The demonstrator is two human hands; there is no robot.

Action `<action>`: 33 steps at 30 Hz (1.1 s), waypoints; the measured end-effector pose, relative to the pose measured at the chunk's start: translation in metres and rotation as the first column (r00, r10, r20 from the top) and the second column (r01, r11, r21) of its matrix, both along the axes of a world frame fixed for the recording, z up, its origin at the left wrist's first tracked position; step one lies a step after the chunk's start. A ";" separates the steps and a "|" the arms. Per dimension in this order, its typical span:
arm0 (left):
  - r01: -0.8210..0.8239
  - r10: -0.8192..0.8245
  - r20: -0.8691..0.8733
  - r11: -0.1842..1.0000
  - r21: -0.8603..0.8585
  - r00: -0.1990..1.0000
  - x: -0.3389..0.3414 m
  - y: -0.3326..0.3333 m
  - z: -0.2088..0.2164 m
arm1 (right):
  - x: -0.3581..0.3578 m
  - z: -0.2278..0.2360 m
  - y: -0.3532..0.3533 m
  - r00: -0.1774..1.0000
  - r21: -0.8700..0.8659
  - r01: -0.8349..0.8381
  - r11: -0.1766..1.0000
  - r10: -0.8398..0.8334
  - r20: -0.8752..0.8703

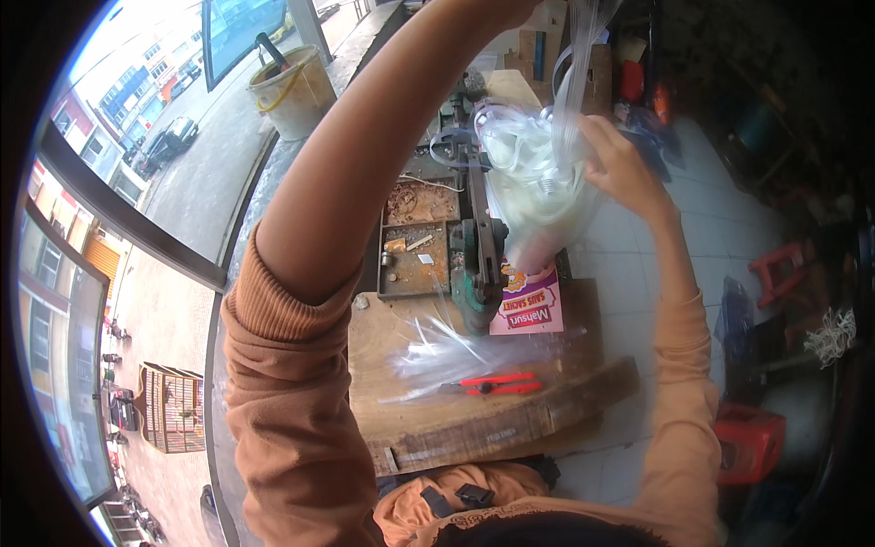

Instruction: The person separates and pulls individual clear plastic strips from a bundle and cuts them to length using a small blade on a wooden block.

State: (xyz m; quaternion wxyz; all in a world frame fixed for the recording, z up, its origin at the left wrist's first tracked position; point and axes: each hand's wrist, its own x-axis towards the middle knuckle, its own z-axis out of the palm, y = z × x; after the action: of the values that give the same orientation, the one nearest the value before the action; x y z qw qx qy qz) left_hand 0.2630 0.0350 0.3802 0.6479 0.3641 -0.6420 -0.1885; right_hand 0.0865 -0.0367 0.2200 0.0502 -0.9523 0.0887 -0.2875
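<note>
My left arm reaches far up and forward, and my left hand (506,7) is cut off by the top edge, its fingers out of sight. Long clear plastic strips (576,77) hang from the top edge down to a loose, tangled heap of pale strips (524,146). At the right side of this bundle, my right hand (624,169) has its fingers bent against the strips and closed on them. Beneath the heap lies a pink printed packet (533,305), beside a green metal vise (474,283). More clear strips (442,356) lie on the wooden bench (374,342) near red-handled cutters (497,384).
A dark compartment tray (419,290) with small parts adjoins the vise. Across the bench's near edge lies a worn wooden board (510,428). A dirty bucket (296,96) stands on the left ledge. Red stools (779,273) and a red container (752,442) are on the right floor.
</note>
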 end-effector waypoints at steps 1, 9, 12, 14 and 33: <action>-0.029 0.029 -0.030 1.000 0.009 0.999 0.005 0.007 0.000 | 0.005 0.001 0.007 1.000 -0.010 -0.018 1.000 0.018 0.008; 0.065 -0.065 -0.297 0.998 -0.007 0.953 0.024 0.046 -0.035 | -0.005 -0.025 0.029 0.973 0.152 0.071 0.986 -0.102 0.207; 0.124 -0.108 -0.362 0.992 0.020 0.926 0.023 0.037 -0.048 | -0.016 -0.047 0.033 0.944 0.213 0.109 0.971 -0.168 0.284; 0.091 -0.047 -0.336 0.989 0.116 0.941 0.008 0.030 -0.044 | -0.027 -0.055 0.026 0.924 0.349 0.138 0.927 -0.247 0.292; 0.216 -0.231 -0.222 0.972 -0.087 0.947 -0.051 -0.011 -0.001 | -0.034 -0.071 -0.004 0.954 0.669 0.060 0.740 -0.241 0.180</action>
State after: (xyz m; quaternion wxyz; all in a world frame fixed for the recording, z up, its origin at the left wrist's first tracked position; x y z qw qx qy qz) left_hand 0.2123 0.0238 0.3790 0.7032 0.2447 -0.6051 -0.2819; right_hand 0.0527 -0.0404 0.1490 0.3685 -0.8182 0.2539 -0.3609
